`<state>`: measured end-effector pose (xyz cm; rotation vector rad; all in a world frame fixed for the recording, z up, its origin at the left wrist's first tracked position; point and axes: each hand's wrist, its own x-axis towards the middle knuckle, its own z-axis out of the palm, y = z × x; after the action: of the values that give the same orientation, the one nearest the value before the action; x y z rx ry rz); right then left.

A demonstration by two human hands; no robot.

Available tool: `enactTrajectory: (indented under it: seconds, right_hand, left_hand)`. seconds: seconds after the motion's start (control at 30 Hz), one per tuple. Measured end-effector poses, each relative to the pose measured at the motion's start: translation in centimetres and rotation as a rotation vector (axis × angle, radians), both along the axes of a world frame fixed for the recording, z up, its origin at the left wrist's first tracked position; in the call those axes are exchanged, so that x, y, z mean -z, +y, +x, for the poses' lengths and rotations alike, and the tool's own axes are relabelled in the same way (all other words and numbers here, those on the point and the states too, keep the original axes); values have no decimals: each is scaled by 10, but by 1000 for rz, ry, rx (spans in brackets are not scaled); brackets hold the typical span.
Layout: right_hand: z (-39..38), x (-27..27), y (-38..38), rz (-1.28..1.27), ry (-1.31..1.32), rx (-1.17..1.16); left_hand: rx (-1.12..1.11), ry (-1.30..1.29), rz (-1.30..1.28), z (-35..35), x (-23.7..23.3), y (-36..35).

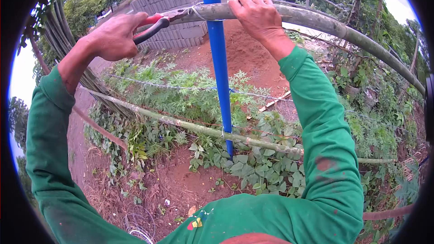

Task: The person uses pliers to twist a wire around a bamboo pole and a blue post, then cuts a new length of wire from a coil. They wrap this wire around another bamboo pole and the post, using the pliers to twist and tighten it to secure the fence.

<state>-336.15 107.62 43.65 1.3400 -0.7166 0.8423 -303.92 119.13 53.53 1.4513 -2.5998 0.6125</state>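
Observation:
My left hand grips red-and-black-handled pliers, whose jaws reach a wire tie wrapped around a bamboo rail. The tie sits where the rail crosses an upright blue pole. My right hand clasps the bamboo rail from above, just right of the pole. Both arms wear green sleeves.
A lower bamboo rail is tied across the blue pole near the ground, with a thin wire strung above it. Leafy plants and red soil lie below. A grey block wall stands behind. A coil of wire lies by my body.

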Motion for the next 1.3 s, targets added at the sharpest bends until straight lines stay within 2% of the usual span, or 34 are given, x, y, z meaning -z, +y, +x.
enactTrajectory:
  seconds: [0.07,0.2,0.27,0.3,0.33,0.4,0.5,0.6,0.63,0.77,0.87,0.97,1.1,1.2,1.23,1.3]
  right_hand:
    - [2,3,-1,-12,-9,-11]
    - [4,4,-2,7,-11,6]
    - [5,9,3,36,-6,25]
    - [4,10,2,75,-5,49]
    - [4,10,7,115,-9,37]
    - [8,8,16,198,-7,3]
    - [17,3,20,246,-59,17]
    - [38,-9,15,407,-17,41]
    - [42,-13,19,561,-29,24]
    - [45,-26,12,768,7,-103]
    - [50,-36,10,902,103,-81]
    - [53,-43,7,956,153,-107]
    - [57,-46,2,954,169,-143]
    - [54,-48,2,937,166,-164]
    - [52,-48,1,923,175,-169]
    - [51,-48,1,905,179,-186]
  left_hand:
    - [-191,508,680,-7,1,25]
    - [-44,979,794,4,62,15]
    - [53,1064,768,-6,92,13]
    - [78,798,591,-2,101,1]
    - [160,737,357,-4,114,-6]
    - [138,831,318,-6,117,-5]
    - [104,899,354,-11,100,10]
    - [169,871,351,-13,113,4]
    - [211,910,352,-16,117,6]
    - [212,899,349,-7,125,0]
    - [176,899,417,-2,119,2]
    - [359,722,210,10,129,-14]
    - [90,538,477,-4,131,-22]
    - [75,532,501,-14,135,-15]
    - [223,783,464,0,159,-24]
    - [-62,1368,1033,-1,219,-2]
